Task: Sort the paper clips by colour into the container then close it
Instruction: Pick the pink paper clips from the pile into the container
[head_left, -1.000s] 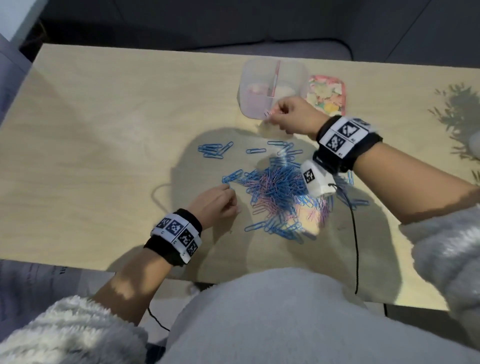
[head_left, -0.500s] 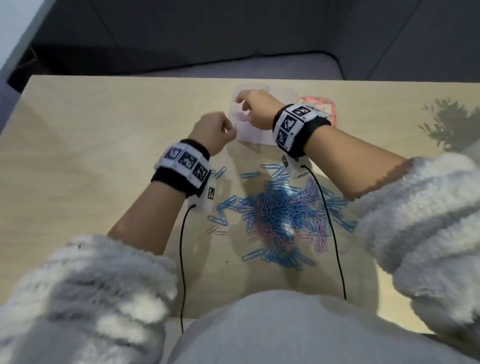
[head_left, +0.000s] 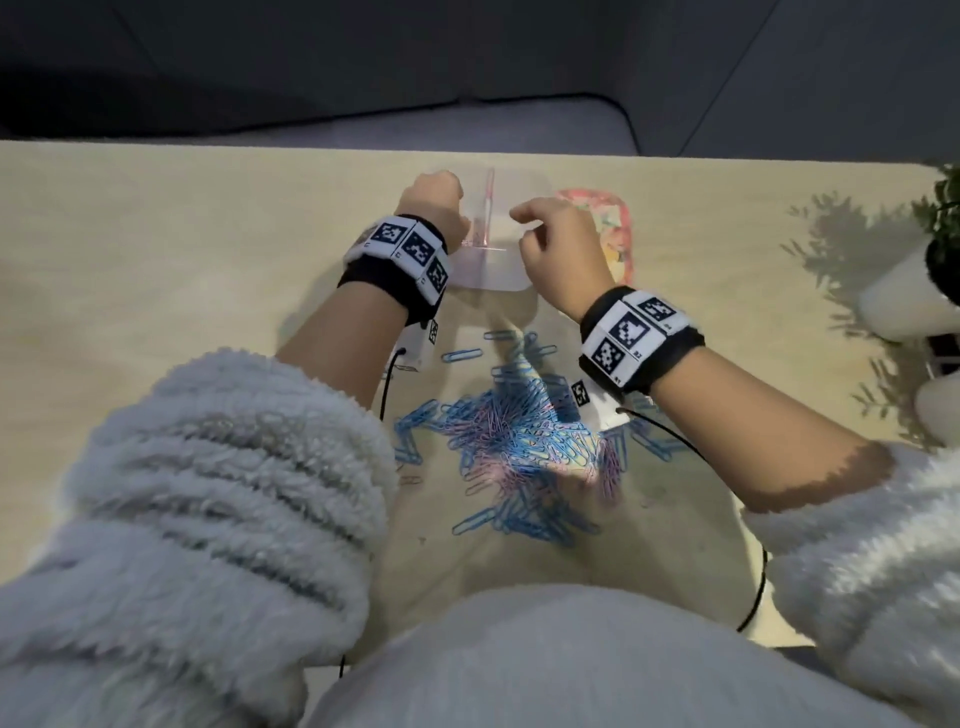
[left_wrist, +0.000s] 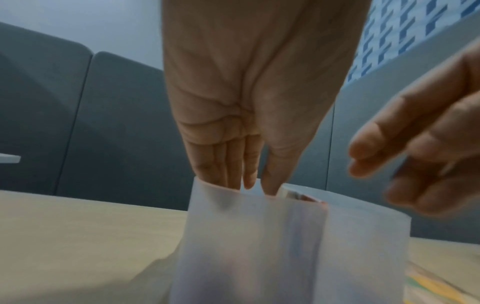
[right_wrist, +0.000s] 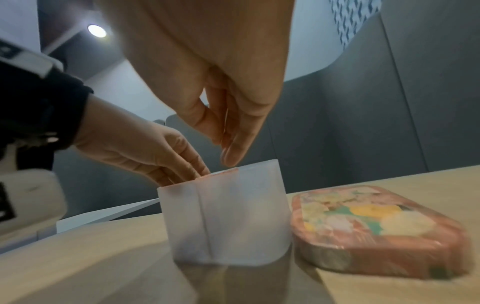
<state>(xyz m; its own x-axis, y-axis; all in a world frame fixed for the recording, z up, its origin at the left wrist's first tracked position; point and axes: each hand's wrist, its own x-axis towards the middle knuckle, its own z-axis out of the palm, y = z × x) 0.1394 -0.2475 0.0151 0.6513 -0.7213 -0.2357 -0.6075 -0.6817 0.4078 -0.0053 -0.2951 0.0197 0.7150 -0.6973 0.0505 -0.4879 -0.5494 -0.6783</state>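
The frosted container (head_left: 506, 270) stands open at the far middle of the table, with a pink divider (head_left: 489, 208) down its middle. My left hand (head_left: 434, 200) is over its left compartment; in the left wrist view its straight fingers (left_wrist: 233, 174) dip just behind the rim of the container (left_wrist: 259, 246). My right hand (head_left: 558, 244) hovers above the right side, fingers loosely bent, thumb (right_wrist: 231, 154) pointing down at the container (right_wrist: 228, 216). I see nothing held in it. A pile of blue and pink paper clips (head_left: 519, 447) lies nearer me.
The pink floral lid (head_left: 621, 228) lies flat just right of the container, top up (right_wrist: 376, 226). A white plant pot (head_left: 904, 291) stands at the table's right edge. Black wrist-camera cables (head_left: 670, 431) trail over the clips. The table's far edge (head_left: 311, 148) is just beyond the container.
My left hand has left the clip pile and moved up to the container's left compartment. My right hand has stayed at the container, shifting toward its right side.
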